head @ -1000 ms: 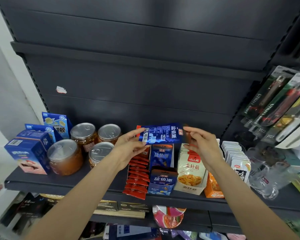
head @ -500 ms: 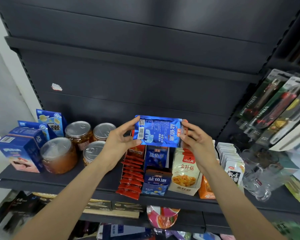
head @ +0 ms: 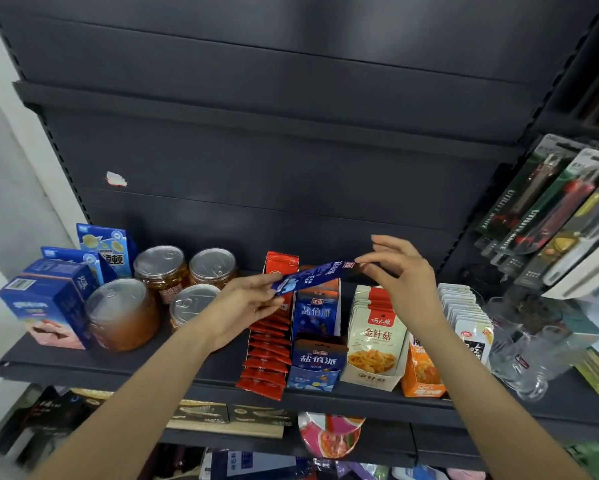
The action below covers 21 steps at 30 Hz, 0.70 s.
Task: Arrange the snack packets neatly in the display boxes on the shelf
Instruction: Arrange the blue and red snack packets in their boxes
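Both hands are pinching the blue packet (head: 313, 276) by its ends, left hand (head: 242, 308) low and right hand (head: 400, 271) high, its long axis lying crosswise directly above the blue display box (head: 317, 358).

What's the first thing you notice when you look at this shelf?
Two hands in the middle: the left hand and right hand pinch the ends of a blue snack packet held above the blue display box. Left of them stand shiny-lidded jars, and a red packet row runs beside the blue box.
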Motion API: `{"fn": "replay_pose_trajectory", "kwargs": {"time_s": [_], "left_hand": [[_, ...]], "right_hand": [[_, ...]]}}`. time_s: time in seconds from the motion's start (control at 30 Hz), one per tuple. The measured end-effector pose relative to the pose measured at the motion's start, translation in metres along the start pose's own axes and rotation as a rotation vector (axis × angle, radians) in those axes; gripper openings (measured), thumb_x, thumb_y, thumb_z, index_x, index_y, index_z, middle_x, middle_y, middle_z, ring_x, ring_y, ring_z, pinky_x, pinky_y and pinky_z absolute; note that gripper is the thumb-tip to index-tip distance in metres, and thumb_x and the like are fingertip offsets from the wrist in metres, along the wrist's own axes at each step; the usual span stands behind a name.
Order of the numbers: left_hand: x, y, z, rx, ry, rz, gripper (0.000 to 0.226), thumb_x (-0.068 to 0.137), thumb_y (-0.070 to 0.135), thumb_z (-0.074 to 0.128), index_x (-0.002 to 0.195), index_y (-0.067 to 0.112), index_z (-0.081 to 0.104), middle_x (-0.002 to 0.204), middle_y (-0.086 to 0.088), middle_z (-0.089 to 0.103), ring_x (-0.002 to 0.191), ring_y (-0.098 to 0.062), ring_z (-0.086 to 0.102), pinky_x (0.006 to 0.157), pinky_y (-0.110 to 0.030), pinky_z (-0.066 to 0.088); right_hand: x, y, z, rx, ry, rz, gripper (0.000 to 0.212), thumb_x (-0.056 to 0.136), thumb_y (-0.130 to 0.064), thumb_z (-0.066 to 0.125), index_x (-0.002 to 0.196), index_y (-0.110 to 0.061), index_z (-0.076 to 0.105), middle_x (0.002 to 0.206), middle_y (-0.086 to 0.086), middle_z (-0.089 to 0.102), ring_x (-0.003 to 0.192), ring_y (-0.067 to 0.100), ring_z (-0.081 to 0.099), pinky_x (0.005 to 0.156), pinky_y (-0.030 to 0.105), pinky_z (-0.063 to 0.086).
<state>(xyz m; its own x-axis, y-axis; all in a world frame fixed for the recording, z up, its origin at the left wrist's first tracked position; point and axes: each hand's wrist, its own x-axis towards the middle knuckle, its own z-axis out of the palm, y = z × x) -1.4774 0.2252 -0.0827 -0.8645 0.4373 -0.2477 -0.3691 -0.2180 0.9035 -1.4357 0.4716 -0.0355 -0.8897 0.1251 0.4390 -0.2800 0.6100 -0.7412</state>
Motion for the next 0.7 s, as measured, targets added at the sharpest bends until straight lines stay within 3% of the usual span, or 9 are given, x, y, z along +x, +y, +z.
{"fn": "replay_pose_trajectory", "kwargs": {"time_s": [0.07, 0.2, 0.3, 0.4, 0.53, 0.7], "left_hand": [[0.003, -0.004, 0.003, 0.163, 0.017, -0.013, 0.029, 0.095, 0.010, 0.050, 0.121, 0.018, 0.058, 0.114, -0.007, 0.066, 0.099, -0.017, 0.066, 0.087, -0.029, 0.052], [0.020, -0.017, -0.003, 0.638, 0.194, 0.177, 0.024, 0.098, 0.024, 0.048, 0.120, 0.029, 0.056, 0.124, 0.000, 0.060, 0.112, -0.015, 0.058, 0.093, -0.029, 0.046], [0.031, -0.027, -0.015, 1.085, 0.273, 0.356, 0.048, 0.093, 0.029, 0.057, 0.138, 0.023, 0.044, 0.144, 0.000, 0.043, 0.133, -0.018, 0.040, 0.109, -0.038, 0.036], [0.037, -0.031, -0.020, 1.490, 0.212, 0.362, 0.071, 0.090, 0.045, 0.056, 0.149, 0.027, 0.021, 0.157, 0.006, 0.017, 0.145, -0.017, 0.013, 0.115, -0.040, 0.019], [0.046, -0.031, -0.019, 1.666, 0.094, 0.283, 0.073, 0.091, 0.051, 0.051, 0.150, 0.029, 0.015, 0.158, 0.007, 0.013, 0.146, -0.013, 0.005, 0.117, -0.038, 0.012], [0.041, -0.027, -0.015, 1.691, 0.112, 0.323, 0.063, 0.092, 0.042, 0.054, 0.147, 0.029, 0.026, 0.153, 0.006, 0.027, 0.142, -0.014, 0.021, 0.115, -0.035, 0.017]], "right_hand": [[0.003, 0.002, -0.001, -0.043, 0.009, -0.032, 0.017, 0.083, -0.011, 0.067, 0.090, -0.025, 0.072, 0.100, -0.017, 0.062, 0.093, -0.012, 0.057, 0.086, 0.005, 0.043], [0.006, 0.008, -0.002, -0.133, -0.005, 0.005, 0.014, 0.086, -0.016, 0.064, 0.097, -0.013, 0.072, 0.084, -0.013, 0.064, 0.077, -0.010, 0.059, 0.064, 0.002, 0.043], [0.009, 0.019, 0.004, -0.279, -0.129, 0.032, 0.018, 0.087, -0.019, 0.064, 0.100, -0.010, 0.071, 0.091, -0.006, 0.068, 0.080, 0.002, 0.058, 0.063, 0.008, 0.043], [0.009, 0.032, 0.018, -0.439, -0.348, 0.061, 0.017, 0.088, -0.026, 0.063, 0.100, -0.018, 0.071, 0.098, -0.003, 0.071, 0.091, 0.008, 0.062, 0.071, 0.025, 0.052], [0.013, 0.038, 0.039, -0.559, -0.468, 0.089, 0.022, 0.091, -0.027, 0.059, 0.111, -0.021, 0.067, 0.108, -0.001, 0.068, 0.098, 0.014, 0.061, 0.074, 0.029, 0.051], [0.023, 0.047, 0.065, -0.683, -0.587, 0.066, 0.028, 0.093, -0.025, 0.055, 0.120, -0.021, 0.061, 0.122, 0.001, 0.061, 0.109, 0.016, 0.058, 0.083, 0.032, 0.054]]}}
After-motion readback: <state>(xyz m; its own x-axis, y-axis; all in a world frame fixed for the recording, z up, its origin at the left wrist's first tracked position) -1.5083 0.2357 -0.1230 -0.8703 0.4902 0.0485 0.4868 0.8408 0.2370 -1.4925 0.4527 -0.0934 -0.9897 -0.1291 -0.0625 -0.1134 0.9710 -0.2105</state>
